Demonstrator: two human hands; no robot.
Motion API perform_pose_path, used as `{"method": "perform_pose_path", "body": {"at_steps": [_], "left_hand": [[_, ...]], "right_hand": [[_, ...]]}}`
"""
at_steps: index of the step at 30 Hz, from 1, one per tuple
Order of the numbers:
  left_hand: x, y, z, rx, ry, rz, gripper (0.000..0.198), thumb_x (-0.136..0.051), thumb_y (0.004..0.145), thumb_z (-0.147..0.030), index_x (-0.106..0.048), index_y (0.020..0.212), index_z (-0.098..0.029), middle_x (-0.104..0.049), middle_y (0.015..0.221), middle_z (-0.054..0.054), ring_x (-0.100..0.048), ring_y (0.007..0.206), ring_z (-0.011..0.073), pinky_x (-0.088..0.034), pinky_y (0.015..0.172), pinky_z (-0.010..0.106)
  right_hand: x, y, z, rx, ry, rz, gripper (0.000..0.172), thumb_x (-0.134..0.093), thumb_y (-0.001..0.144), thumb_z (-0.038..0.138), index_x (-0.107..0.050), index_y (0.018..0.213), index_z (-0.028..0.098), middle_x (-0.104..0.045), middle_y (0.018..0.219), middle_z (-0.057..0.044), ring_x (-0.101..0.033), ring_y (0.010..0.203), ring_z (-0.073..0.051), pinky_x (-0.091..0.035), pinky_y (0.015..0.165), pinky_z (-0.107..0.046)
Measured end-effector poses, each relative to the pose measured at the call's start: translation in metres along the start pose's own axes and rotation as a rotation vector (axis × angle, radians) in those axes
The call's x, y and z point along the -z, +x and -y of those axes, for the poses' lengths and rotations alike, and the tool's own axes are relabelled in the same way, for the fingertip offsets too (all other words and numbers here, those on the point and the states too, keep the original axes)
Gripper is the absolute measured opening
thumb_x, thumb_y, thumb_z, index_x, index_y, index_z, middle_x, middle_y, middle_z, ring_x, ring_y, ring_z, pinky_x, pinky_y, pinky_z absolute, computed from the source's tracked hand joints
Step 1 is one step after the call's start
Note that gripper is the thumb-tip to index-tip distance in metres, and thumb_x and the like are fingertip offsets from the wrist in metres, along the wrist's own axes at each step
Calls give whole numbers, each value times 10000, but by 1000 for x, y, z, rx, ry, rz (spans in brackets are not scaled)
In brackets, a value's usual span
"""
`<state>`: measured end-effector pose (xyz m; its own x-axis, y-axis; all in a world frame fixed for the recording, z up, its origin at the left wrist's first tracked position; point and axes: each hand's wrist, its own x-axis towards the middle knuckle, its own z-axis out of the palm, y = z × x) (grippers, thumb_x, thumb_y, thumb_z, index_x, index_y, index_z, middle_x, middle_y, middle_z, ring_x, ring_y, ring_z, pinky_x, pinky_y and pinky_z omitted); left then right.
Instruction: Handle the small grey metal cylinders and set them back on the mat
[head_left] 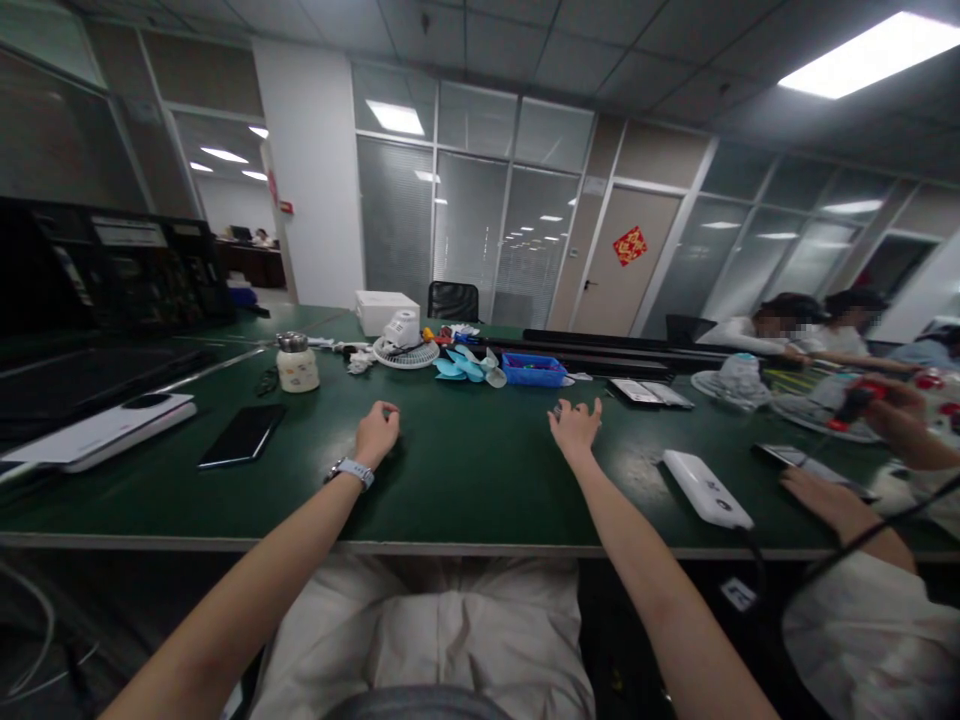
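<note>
My left hand (377,435), with a watch (351,471) at its wrist, rests on the green table (472,480). Its fingers are curled in, and no object shows in them. Farther right, my right hand (576,428) is held palm down over the table with its fingers apart. A small shiny spot on one finger is too small to name. Beyond the hands lie light blue fan blades (459,367), a blue basket (534,370) with small items, and a white fan part with a round grille (407,352). A black phone (241,437) lies left of my left hand.
A cream jar (297,366) and a white flat device (101,430) are at left. On the right lie a white handheld device with a cable (705,488) and an open booklet (649,393). A co-worker's hand (896,415) grips a red-and-black tool (855,403).
</note>
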<state>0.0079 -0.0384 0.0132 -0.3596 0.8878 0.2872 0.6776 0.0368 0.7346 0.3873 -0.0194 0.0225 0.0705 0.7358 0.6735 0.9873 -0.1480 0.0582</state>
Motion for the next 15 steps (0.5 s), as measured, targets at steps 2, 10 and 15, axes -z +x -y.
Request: {"method": "perform_pose_path", "body": {"at_steps": [2,10,15], "left_hand": [[-2,-1,-2,-28,-1,7,281,-428,840,-269,-595,1060,-216,-675,706,26,-629,718,211,-416,664,289],[-9,-14,-18,-511,-55,55,437,-477,869,-471,-638,1164,-192,-687,1032,74,-574,973,208,-416,869,315],[-7,-14,-17,-575,-91,75,365,-507,864,-445,-717,1042,-205,-699,1054,61,-569,1005,209,-391,920,333]], "right_hand": [[7,-3,14,33,108,-34,405,-460,893,389,-591,1175,130,-686,912,-147,-567,971,-271,-120,1048,-490],[41,-30,168,301,721,107,545,-556,842,428,-432,1334,230,-668,1039,-77,-557,1028,-237,-235,1024,-413],[43,-35,208,332,851,202,590,-594,803,295,-395,1350,202,-662,1043,-84,-561,1039,-237,-269,1002,-400]]}}
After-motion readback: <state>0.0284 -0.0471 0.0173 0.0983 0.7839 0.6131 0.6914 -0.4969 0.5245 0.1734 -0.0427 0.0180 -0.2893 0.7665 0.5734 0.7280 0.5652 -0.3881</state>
